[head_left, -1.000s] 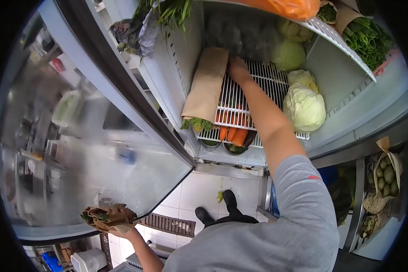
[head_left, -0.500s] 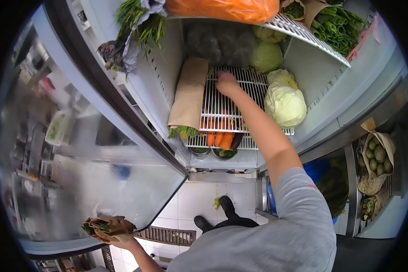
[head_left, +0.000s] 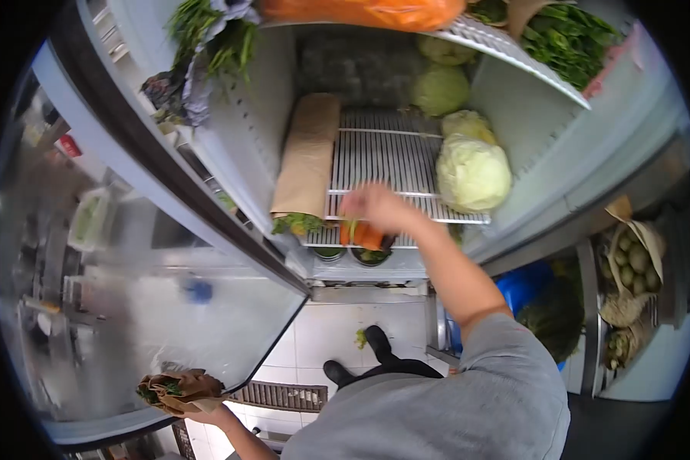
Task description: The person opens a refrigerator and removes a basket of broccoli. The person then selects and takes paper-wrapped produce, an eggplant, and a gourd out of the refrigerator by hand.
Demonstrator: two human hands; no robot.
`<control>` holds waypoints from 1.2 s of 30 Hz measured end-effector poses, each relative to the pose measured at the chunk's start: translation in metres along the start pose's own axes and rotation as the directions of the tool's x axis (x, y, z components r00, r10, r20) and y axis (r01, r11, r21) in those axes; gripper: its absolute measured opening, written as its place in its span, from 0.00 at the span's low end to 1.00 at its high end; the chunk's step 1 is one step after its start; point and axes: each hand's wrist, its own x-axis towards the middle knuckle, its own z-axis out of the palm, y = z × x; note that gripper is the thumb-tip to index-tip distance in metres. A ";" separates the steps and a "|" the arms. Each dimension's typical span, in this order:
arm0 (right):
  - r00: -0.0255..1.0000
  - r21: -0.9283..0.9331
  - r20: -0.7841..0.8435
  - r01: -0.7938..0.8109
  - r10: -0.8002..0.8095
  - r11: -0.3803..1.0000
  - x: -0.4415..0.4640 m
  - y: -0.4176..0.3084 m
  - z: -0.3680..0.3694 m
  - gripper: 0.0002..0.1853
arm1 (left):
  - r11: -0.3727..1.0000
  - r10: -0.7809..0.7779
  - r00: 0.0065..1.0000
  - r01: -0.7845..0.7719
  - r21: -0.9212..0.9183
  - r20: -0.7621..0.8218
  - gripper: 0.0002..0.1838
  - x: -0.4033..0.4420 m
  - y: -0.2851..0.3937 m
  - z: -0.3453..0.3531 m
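At the lower left, my left hand (head_left: 205, 414) is closed around a brown paper bundle of leafy greens (head_left: 178, 389), beside the glass door. My right hand (head_left: 374, 208) is over the front edge of the wire shelf (head_left: 387, 157) inside the fridge. Motion smears its fingers, so whether it grips anything does not show. Just below it, carrots (head_left: 365, 236) sit on the level beneath. Left of the hand lies a long paper-wrapped bundle (head_left: 307, 157) with greens sticking out of its front end. Pale cabbages (head_left: 474, 175) rest on the shelf's right side.
The glass door (head_left: 199, 307) stands open on the left. An orange bag (head_left: 360, 11) and leafy greens (head_left: 567, 42) lie on the upper shelf. At the right, a paper bag of green produce (head_left: 635, 264) stands on a rack. A floor grate (head_left: 284, 395) runs near my feet.
My right hand has drawn back from the rear of the wire shelf to its front edge. The left hand keeps the bundle in nearly the same place. The view has shifted slightly.
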 end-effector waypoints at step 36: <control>0.638 0.132 -0.717 -0.272 0.281 0.953 0.125 0.170 -0.143 0.12 | 0.765 0.255 0.967 -0.218 0.606 0.025 0.43 -0.013 0.019 0.019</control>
